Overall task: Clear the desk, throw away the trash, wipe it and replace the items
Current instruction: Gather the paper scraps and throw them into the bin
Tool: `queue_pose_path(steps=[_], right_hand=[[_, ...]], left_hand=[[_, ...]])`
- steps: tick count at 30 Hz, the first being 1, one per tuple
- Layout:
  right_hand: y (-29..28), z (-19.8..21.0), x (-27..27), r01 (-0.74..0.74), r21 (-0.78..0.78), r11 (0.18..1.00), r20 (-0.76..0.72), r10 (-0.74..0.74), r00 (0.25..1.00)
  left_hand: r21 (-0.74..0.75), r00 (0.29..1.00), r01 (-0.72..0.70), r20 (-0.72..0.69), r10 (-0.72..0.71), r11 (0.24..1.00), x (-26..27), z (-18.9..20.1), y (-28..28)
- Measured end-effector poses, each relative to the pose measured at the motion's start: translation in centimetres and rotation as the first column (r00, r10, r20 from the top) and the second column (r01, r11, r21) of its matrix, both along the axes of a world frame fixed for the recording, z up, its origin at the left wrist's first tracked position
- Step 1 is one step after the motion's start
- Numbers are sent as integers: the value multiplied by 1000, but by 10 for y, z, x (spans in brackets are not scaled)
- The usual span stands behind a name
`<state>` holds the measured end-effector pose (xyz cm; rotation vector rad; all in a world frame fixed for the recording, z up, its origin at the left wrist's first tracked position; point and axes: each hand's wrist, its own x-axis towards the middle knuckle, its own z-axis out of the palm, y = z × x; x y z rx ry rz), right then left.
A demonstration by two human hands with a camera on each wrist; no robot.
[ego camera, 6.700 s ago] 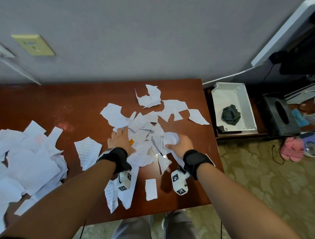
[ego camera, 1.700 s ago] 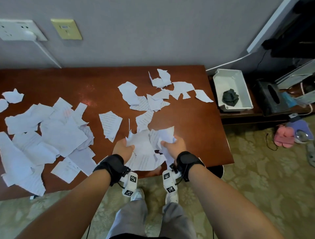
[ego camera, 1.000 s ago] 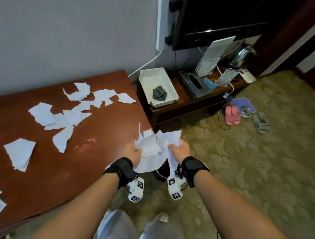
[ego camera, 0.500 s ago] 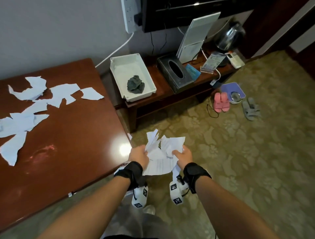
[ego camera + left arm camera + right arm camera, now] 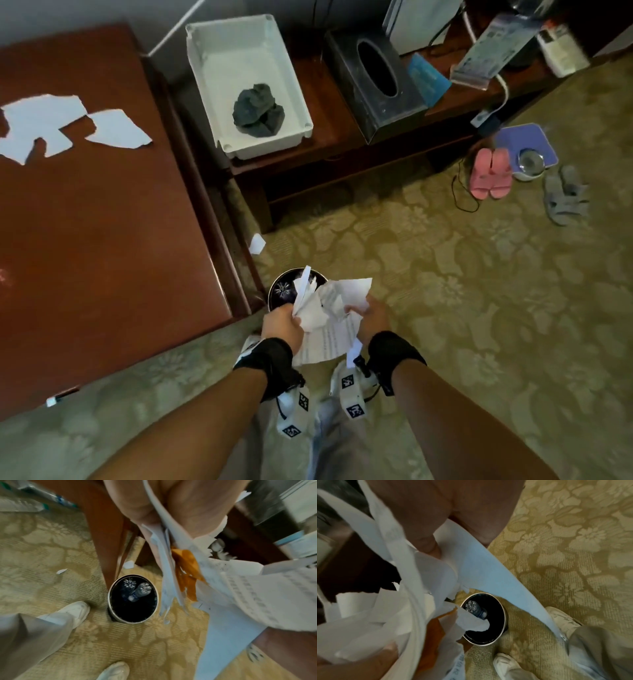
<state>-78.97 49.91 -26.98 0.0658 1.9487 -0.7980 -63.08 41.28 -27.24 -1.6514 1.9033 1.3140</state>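
both the left hand (image 5: 282, 324) and right hand (image 5: 370, 317) curl their fingers around a wad of torn paper (image 5: 327, 310) above the bin (image 5: 133, 599). this is the trash step. next, centre the wad over the opening and let go.

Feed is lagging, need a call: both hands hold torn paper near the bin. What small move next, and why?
Probably lower the paper bundle to the bin before letting go. The left hand and right hand grip it above, the bin looks narrower than the bundle, and a scrap lies on the carpet.
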Motion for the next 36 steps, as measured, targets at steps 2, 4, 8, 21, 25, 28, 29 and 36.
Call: queue_pose_path(steps=[2,4,8,21,25,28,29,36], right_hand=[[-1,-34,-6,-54,10,999,32,53,998],[0,-68,-7,-113,26,993,58,112,992],[5,-139,-9,-211,54,976,84,207,975],[-12,-329,18,-276,41,960,165,266,950],[-16,-355,25,-253,83,964,165,237,958],[-17,-356,24,-219,77,973,136,207,969],[-16,-355,24,-183,77,980,134,171,976],[-9,-336,26,-49,-26,998,-155,45,987]], left_hand=[[-21,999,-19,35,20,1000,-3,-35,4],[-39,996,-43,76,45,998,-3,-72,10],[-37,987,-98,122,102,995,-3,-146,19],[-72,968,-207,130,215,976,2,-338,15],[2,959,-259,123,257,966,3,-357,15],[53,928,-370,79,365,928,7,-358,15],[68,916,-399,63,395,914,8,-357,15],[111,863,-497,-42,503,861,12,-346,13]])
